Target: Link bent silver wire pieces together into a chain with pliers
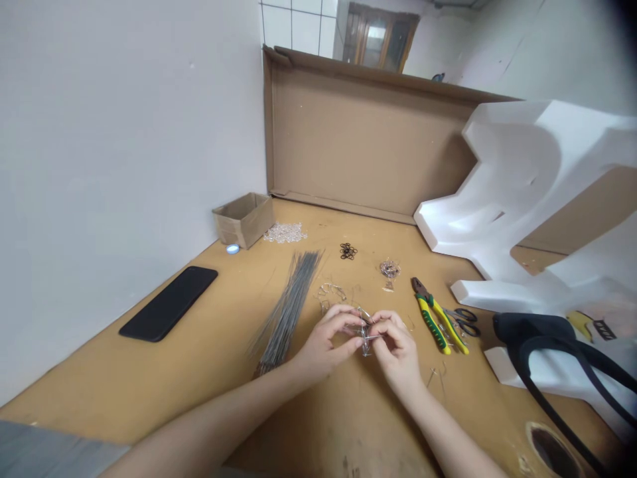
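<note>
Near the middle of the wooden table, a small piece of bent wire (365, 340) is pinched between both hands. My left hand (332, 340) grips its left side with thumb and fingers pressed together. From the right, my right hand (395, 345) closes its thumb and fingertips on the same piece. The fingers hide part of the wirework. A bundle of straight grey wires (293, 302) lies to the left of my left hand. Just beyond the hands are loose bent wire pieces (332, 290). Pliers with yellow and green handles (438, 317) rest to the right, beside dark-handled scissors (466, 320).
A black phone (169, 304) lies at the left, near a small cardboard box (245, 220) and clear beads (285, 232). Black rings (348, 251) and a pile of metal rings (389, 269) sit farther back. White foam (517, 172) and a black strap (547, 342) occupy the right.
</note>
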Motion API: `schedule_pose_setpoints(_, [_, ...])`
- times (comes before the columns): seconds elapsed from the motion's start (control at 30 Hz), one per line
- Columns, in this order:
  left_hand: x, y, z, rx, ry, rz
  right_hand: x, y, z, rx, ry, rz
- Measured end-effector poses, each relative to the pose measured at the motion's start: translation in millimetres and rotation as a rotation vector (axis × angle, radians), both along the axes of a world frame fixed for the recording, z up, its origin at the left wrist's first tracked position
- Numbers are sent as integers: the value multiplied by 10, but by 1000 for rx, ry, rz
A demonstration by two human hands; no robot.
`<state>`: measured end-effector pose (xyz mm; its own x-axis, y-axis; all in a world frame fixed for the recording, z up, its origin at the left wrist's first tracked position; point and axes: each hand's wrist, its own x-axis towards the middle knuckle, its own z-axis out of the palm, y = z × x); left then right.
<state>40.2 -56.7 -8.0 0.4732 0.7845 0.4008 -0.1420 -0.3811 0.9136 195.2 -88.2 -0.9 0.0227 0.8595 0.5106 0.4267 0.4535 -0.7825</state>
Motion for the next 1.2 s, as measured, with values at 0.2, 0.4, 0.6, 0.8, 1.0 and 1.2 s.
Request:
schedule_pose_setpoints(0.2, [-95, 44, 81, 93, 111, -62, 12, -35, 57, -39, -33, 102])
schedule_pose_setpoints(0.4, [-179, 73, 101, 230, 221, 3, 4, -70, 76, -34, -128, 117])
schedule_pose_setpoints(0.6, [-203, 135, 35, 146, 131, -38, 7, -83, 124, 67, -234, 146])
schedule_pose_setpoints(0.8, [-176, 227, -26, -111, -98, -151, -12, -101, 90, -2, -142, 193])
schedule_pose_setpoints(1.0, [-135, 249, -81, -419, -361, -220, -101, -160, 54, 27, -76, 215])
schedule_pose_setpoints(1.2, [-136, 273, -81, -716, -486, -387, -138, -220, 49, 50, 10, 249])
